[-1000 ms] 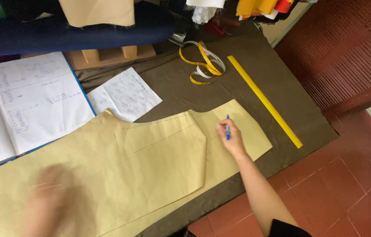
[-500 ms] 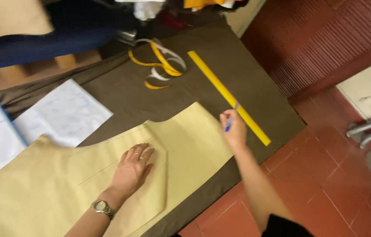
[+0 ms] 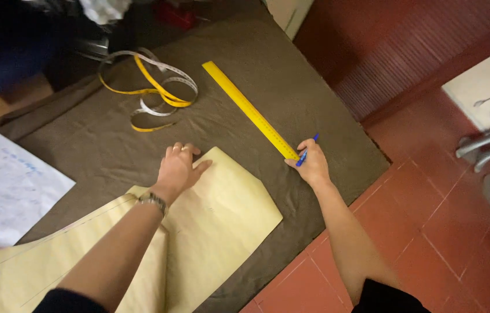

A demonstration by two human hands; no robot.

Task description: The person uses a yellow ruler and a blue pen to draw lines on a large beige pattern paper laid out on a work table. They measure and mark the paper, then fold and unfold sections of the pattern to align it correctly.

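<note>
Two hands in view, both on the bench.

**A:** Log positions. Left hand point(image 3: 178, 170)?

**B:** Flat, fingers spread, palm pressing the top edge of the yellow paper pattern point(image 3: 222, 214). It holds nothing, only pins the sheet to the brown cloth point(image 3: 291, 75). A watch point(image 3: 153, 200) sits on that wrist.

**A:** Right hand point(image 3: 313, 168)?

**B:** Closed round a blue pen point(image 3: 306, 150), fingertips touching the near end of the yellow ruler point(image 3: 249, 110). The ruler lies diagonally on the cloth, well apart from the pattern's right edge.

**A:** Change against the earlier readings?

**B:** A second ago the right hand had the pen tip on the pattern itself, and the left was a blur low in the picture. Half a second ago the left settled on the paper while the right travelled towards the ruler. Now the right has arrived at the ruler's end. Ruler, as far as I can tell, has not shifted on the cloth.

**A:** Meaning?

**B:** My judgement: freehand marking has paused and the ruler is being fetched, with the left hand keeping the pattern from sliding.

**A:** Surroundings?

**B:** Yellow-and-white tape measure point(image 3: 152, 87) looped beyond the pattern, a white written sheet point(image 3: 7, 191) at far left, and red tiled floor point(image 3: 430, 232) off the bench edge.
</note>
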